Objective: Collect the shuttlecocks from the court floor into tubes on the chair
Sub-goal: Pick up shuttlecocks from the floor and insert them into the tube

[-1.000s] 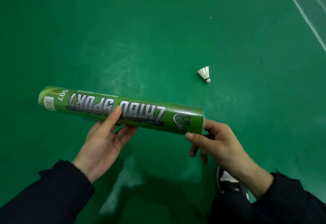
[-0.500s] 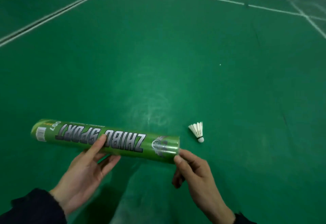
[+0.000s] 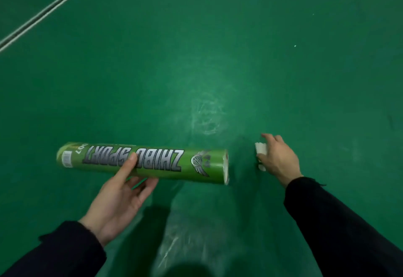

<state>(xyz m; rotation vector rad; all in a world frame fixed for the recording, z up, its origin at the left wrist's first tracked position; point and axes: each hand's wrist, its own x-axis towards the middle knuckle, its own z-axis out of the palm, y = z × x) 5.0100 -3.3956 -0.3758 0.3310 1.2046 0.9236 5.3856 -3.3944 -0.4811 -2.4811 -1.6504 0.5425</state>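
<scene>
Left hand (image 3: 122,198) grasps tube (image 3: 141,163) | right hand (image 3: 278,159) curls onto shuttlecock (image 3: 261,149), grip unconfirmed | risk: feathers crushed; tube's open end tilting, contents sliding out.

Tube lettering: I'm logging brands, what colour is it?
Silver-grey with dark outlines on the green tube, head view.

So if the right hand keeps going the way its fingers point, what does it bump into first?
The right hand already has its fingers around the white shuttlecock. The fingers point away from the person and down, so beyond it the hand would probably meet only the green court floor, though depth is hard to judge.
</scene>
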